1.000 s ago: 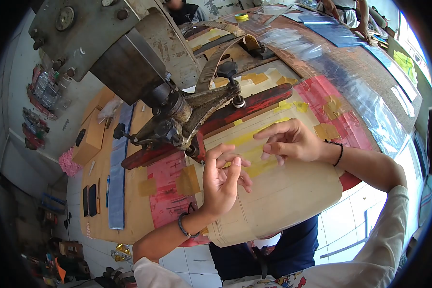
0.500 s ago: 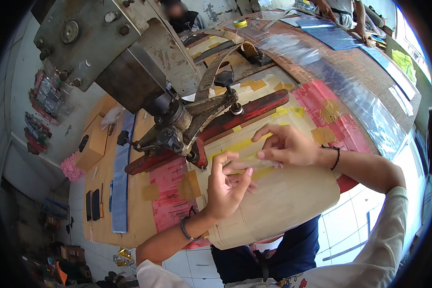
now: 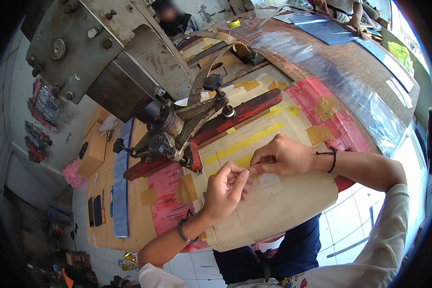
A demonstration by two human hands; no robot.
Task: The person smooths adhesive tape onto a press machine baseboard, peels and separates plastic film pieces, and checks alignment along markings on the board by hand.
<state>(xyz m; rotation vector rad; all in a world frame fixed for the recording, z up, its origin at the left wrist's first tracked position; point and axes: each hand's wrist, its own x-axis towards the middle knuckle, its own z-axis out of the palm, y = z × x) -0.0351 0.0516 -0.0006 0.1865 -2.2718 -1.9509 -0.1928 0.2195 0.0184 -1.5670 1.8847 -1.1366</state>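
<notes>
My left hand (image 3: 225, 192) and my right hand (image 3: 288, 156) meet over the beige sheet (image 3: 283, 206), fingertips nearly touching. Both are closed in a pinch. What lies between the fingers is too small to make out; a faint clear patch shows just below the right fingertips. Yellow tape strips (image 3: 247, 140) run across the sheet behind my hands. Just beyond stands the press head, with a red bar (image 3: 254, 105) and a worn metal bracket (image 3: 197, 115) carrying black knobs.
Red taped sheeting (image 3: 317, 93) lies under the beige sheet. At left are a long blue-grey strip (image 3: 122, 192), a cardboard box (image 3: 92, 151) and dark slim tools (image 3: 97, 210). Clear plastic film (image 3: 365, 115) covers the right table. Another person's hands (image 3: 355, 24) rest near blue sheets (image 3: 324, 29).
My hands have come together, and their spread fingers have closed into pinches. My right hand has turned palm-down and moved left. The view has shifted slightly.
</notes>
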